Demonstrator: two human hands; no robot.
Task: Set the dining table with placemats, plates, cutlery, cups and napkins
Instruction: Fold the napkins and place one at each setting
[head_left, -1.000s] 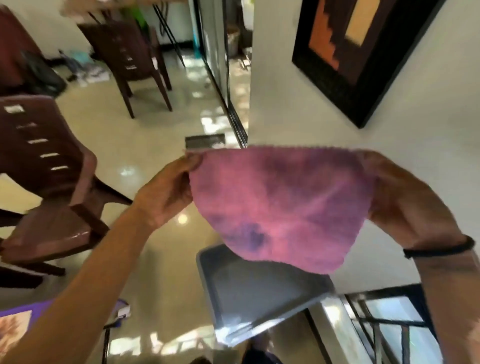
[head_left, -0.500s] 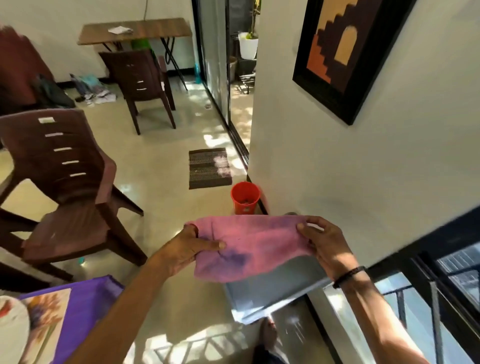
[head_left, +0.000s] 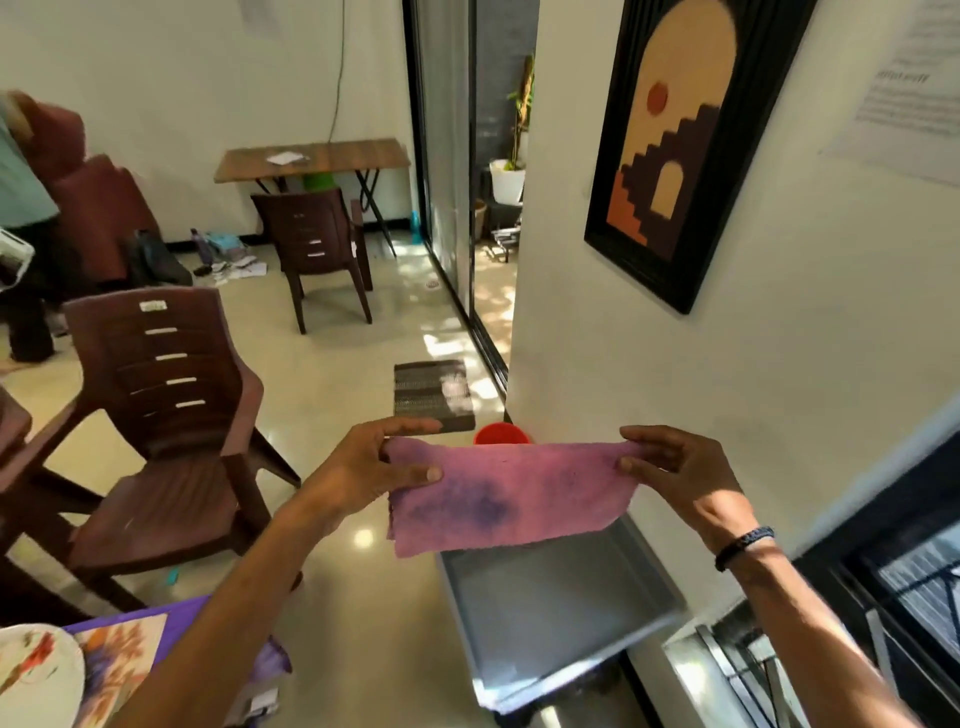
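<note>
Napkin (head_left: 506, 493), pink with dark blotches, hangs stretched in the air between your hands. Your left hand (head_left: 363, 467) pinches its left corner; your right hand (head_left: 675, 467) pinches the right. Beneath it sits a grey tray (head_left: 550, 613), with a red cup (head_left: 500, 434) just behind the cloth.

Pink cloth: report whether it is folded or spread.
Folded, apparently. The pink cloth is stretched flat between the left hand and right hand, its top edge a smooth fold, ragged edges hanging below.
</note>
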